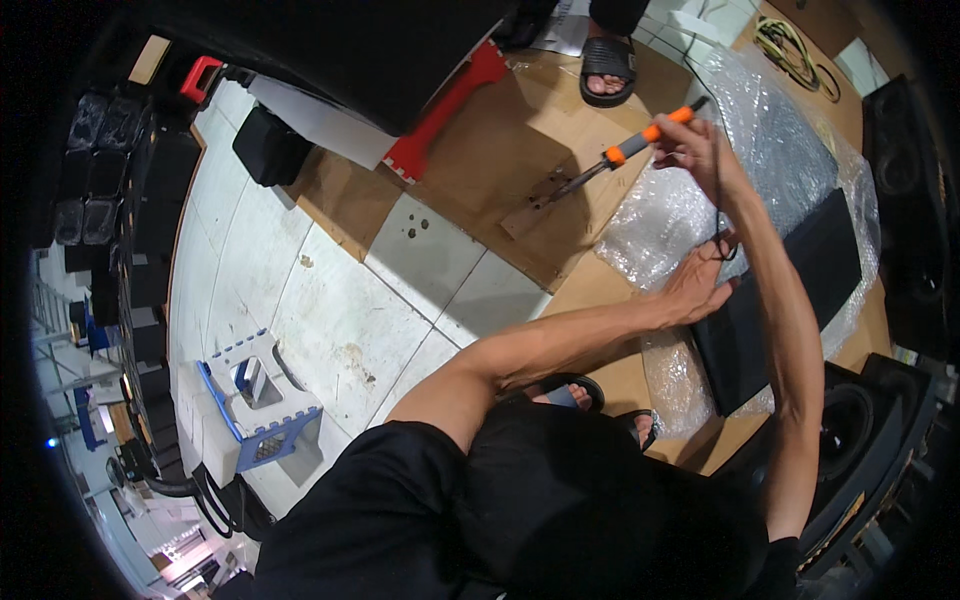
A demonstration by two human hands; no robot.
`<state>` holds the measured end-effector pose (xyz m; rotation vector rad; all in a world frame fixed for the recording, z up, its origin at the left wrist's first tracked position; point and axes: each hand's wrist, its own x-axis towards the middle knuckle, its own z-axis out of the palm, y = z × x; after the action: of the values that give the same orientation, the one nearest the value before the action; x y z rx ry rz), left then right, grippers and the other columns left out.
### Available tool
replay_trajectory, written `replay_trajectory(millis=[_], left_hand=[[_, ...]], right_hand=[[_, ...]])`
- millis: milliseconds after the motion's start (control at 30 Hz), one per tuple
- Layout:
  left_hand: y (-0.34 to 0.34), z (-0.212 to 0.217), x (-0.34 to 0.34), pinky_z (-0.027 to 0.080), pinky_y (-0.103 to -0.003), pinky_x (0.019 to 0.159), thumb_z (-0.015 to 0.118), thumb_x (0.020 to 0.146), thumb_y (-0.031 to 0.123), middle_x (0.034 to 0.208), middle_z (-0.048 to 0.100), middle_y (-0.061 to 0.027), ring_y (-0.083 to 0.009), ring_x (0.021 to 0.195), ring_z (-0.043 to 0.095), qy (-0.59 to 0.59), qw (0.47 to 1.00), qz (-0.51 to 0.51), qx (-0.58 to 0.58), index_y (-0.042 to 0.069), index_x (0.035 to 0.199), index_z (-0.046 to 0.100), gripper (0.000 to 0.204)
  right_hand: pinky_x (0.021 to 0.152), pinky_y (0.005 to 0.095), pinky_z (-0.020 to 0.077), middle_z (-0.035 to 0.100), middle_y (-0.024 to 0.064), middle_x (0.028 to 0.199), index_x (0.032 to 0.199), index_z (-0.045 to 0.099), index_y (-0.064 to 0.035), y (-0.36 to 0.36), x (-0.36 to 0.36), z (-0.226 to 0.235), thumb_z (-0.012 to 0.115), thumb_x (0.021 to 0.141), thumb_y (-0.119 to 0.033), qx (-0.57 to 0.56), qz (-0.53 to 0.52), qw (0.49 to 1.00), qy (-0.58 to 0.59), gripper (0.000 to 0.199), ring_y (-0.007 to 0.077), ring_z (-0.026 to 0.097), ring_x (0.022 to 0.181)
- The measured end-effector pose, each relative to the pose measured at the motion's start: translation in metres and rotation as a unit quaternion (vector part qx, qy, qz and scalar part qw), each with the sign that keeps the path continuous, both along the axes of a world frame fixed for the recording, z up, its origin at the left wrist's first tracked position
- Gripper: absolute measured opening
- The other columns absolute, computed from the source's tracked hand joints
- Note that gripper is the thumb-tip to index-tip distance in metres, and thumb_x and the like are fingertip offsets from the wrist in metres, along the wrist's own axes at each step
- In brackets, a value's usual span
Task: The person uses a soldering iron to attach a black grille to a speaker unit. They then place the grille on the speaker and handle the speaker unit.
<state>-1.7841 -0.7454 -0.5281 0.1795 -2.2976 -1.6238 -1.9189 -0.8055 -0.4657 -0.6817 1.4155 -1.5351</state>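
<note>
My right hand (695,155) is closed on the orange-and-grey handle of a soldering iron (630,148), held slantwise above the cardboard. Its metal tip points down and left, toward a small wooden block (530,212) with dark marks or bits on it; whether they touch I cannot tell. A thin black cord (717,195) hangs from the iron's back end and loops at my left hand (697,285), whose curled fingers close around it. Beneath that hand lie clear bubble wrap (660,215) and a flat black panel (790,300).
Flat cardboard (470,130) covers part of the tiled floor (340,310). A white-and-blue step stool (250,405) stands at left. A large black box (330,50) with red edging overhangs the top. Another person's sandalled foot (607,75) is at the far side. Black speakers (850,420) line the right.
</note>
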Motion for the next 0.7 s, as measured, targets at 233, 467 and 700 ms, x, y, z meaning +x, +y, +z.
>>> replay_trajectory(millis=[233,467,700], left_hand=[[-0.012,-0.032,0.032,0.036,-0.043,0.103,0.052,0.077,0.006,0.129,0.044,-0.0297,-0.0432,0.121,0.043,-0.028,0.995,0.022,0.092,-0.009,0.134,0.031,0.062],[-0.006,-0.036,0.017,0.04,-0.041,0.099,0.056,0.076,0.005,0.119,0.056,-0.0266,-0.0385,0.114,0.054,-0.123,0.983,0.032,0.132,-0.006,0.122,0.043,0.049],[-0.002,-0.025,0.013,0.044,-0.038,0.094,0.047,0.079,-0.009,0.114,0.061,-0.0228,-0.0311,0.111,0.058,-0.061,0.934,0.149,0.319,-0.004,0.118,0.048,0.039]], right_hand=[[0.062,0.025,0.051,0.063,0.0055,0.077,0.09,0.063,0.0008,-0.053,0.029,-0.059,0.062,0.092,-0.028,0.11,0.064,0.992,-0.007,0.029,0.0114,0.06,0.067],[0.06,0.0246,0.053,0.064,0.0045,0.077,0.091,0.065,0.0005,-0.061,0.005,-0.094,0.063,0.091,-0.03,0.143,0.051,0.988,-0.032,0.031,0.0111,0.061,0.068],[0.051,0.0237,0.0499,0.061,0.0054,0.074,0.086,0.063,0.0007,-0.072,0.008,-0.097,0.064,0.09,-0.026,0.176,0.062,0.979,-0.076,0.027,0.0115,0.058,0.061]])
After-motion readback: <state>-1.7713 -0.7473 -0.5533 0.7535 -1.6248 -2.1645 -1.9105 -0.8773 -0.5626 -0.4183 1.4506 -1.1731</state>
